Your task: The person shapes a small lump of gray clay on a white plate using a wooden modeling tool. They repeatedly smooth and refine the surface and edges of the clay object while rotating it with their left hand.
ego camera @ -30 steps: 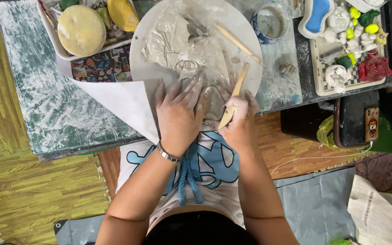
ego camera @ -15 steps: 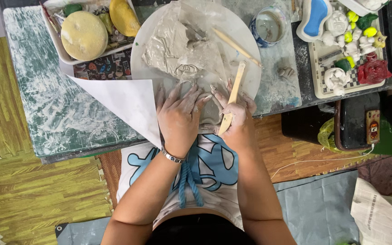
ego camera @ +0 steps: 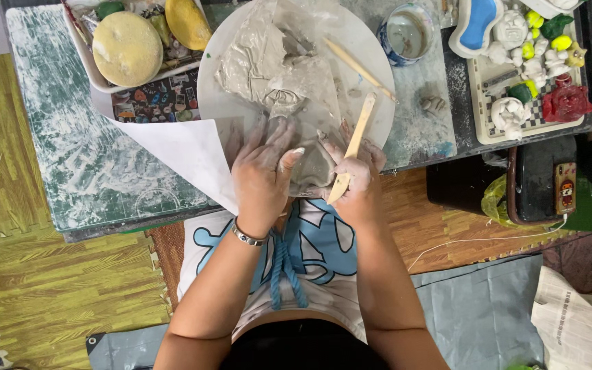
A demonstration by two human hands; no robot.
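A round white board [ego camera: 220,103] lies on the low table, with clear plastic wrap [ego camera: 255,55] and grey clay [ego camera: 310,168] on it. My left hand [ego camera: 260,171], smeared with clay, rests fingers spread on the clay lump at the board's near edge. My right hand [ego camera: 356,185] presses the same lump from the right while holding a flat wooden modelling tool [ego camera: 354,140] that points away from me. A second thin wooden stick [ego camera: 359,67] lies across the board's far right.
A white paper sheet [ego camera: 179,154] lies left of the board. A tray [ego camera: 83,62] holds a round yellow sponge [ego camera: 127,48]. A water cup [ego camera: 405,33] stands behind the board. A tray of painted figurines [ego camera: 477,116] is at right. A black box [ego camera: 536,178] sits beside the table.
Both hands stay on the clay lump at the board's near edge; the fingers have shifted slightly and the wooden tool stays in my right hand.
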